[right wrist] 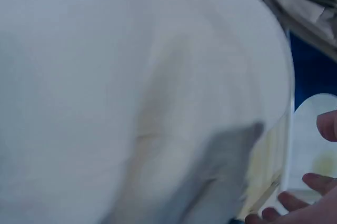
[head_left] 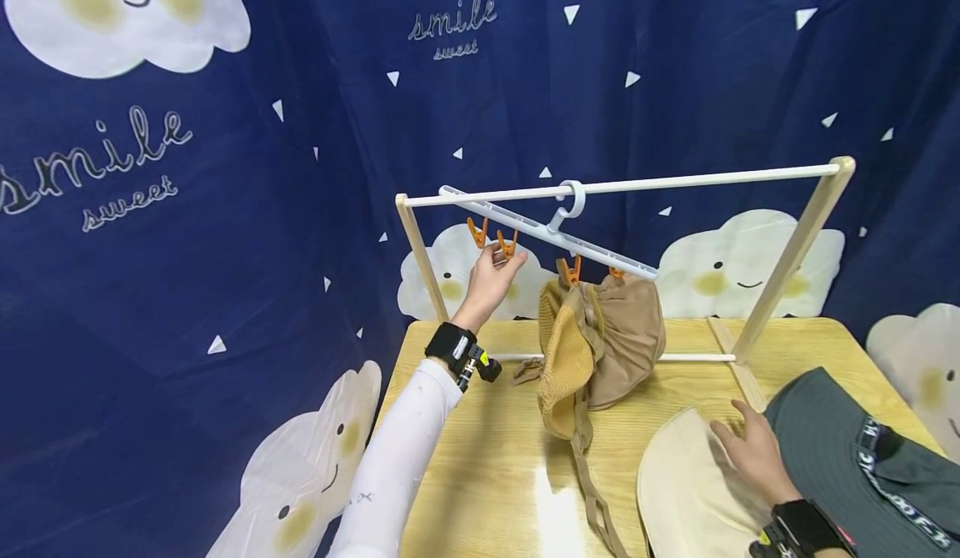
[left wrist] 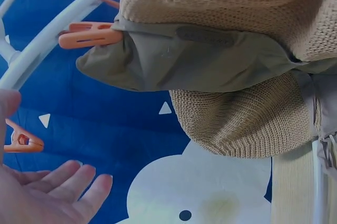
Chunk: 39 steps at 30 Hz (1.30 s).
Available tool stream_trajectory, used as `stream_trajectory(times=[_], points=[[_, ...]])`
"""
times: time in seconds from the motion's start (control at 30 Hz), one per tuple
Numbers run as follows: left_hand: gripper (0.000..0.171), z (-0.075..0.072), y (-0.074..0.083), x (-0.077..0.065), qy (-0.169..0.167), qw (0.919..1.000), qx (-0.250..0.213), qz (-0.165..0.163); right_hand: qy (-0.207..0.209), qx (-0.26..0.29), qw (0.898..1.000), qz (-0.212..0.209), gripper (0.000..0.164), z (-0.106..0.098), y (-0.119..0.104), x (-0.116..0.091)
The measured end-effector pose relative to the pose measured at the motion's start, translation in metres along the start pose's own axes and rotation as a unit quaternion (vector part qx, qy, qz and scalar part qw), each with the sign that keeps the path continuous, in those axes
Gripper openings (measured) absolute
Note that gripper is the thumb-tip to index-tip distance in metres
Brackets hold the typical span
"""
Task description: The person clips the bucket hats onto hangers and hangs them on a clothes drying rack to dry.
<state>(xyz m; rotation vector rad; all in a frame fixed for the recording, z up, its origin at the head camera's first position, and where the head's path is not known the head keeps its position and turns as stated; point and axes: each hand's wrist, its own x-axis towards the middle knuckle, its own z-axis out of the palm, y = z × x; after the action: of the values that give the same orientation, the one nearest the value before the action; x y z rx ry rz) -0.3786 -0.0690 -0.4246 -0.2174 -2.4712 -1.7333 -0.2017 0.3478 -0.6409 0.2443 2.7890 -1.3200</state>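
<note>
A white hanger (head_left: 540,231) hangs tilted, its right end lower. From its right half a tan hat (head_left: 566,366) of knit and smooth cloth hangs by orange clips (left wrist: 92,37), with a long strap trailing to the table. My left hand (head_left: 492,279) is raised under the hanger's left half, where two bare orange clips hang. One clip (left wrist: 25,140) shows between my thumb and loosely spread fingers in the left wrist view. Fingers apart, my right hand (head_left: 757,454) is over a cream hat (head_left: 675,475). Beside that hat lies a dark grey hat (head_left: 817,424) with a lettered band.
The hanger hooks over the white top bar (head_left: 697,181) of a rack with slanting wooden legs (head_left: 795,258). This rack stands on a light wooden table (head_left: 465,475). Behind it hangs a dark blue curtain (head_left: 315,208) with smiling clouds.
</note>
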Motion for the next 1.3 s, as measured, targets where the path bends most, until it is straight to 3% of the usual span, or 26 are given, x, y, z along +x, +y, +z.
stream_trajectory(times=[0.1, 0.33, 0.47, 0.63, 0.83, 1.07, 1.17, 1.3], points=[[0.076, 0.001, 0.001, 0.006, -0.007, 0.9999, 0.005, 0.006, -0.002, -0.022, 0.999, 0.036, 0.083, -0.001, 0.013, 0.0], [0.069, 0.008, 0.01, 0.02, 0.013, 0.9982, -0.049, 0.031, 0.022, -0.076, 0.992, 0.093, 0.095, 0.003, 0.027, 0.001], [0.062, 0.011, 0.014, 0.021, 0.025, 0.9972, -0.056, 0.044, 0.033, -0.101, 0.991, 0.083, 0.098, 0.005, 0.026, 0.003], [0.053, 0.014, 0.016, 0.022, 0.07, 0.9945, -0.047, 0.063, 0.016, -0.106, 0.993, 0.04, 0.097, 0.006, 0.024, 0.006], [0.039, 0.017, 0.018, 0.024, 0.128, 0.9892, 0.014, 0.07, -0.028, -0.093, 0.994, 0.042, 0.094, 0.01, 0.022, 0.007], [0.034, 0.018, 0.023, 0.021, 0.213, 0.9686, 0.1, 0.081, -0.041, -0.08, 0.995, 0.049, 0.082, 0.012, 0.016, 0.004], [0.032, 0.018, 0.024, 0.019, 0.222, 0.9647, 0.125, 0.066, -0.056, -0.06, 0.995, 0.05, 0.077, 0.012, 0.015, 0.001], [0.037, 0.018, 0.026, 0.017, 0.222, 0.9596, 0.166, 0.047, -0.07, -0.017, 0.996, 0.044, 0.057, 0.014, 0.015, -0.001]])
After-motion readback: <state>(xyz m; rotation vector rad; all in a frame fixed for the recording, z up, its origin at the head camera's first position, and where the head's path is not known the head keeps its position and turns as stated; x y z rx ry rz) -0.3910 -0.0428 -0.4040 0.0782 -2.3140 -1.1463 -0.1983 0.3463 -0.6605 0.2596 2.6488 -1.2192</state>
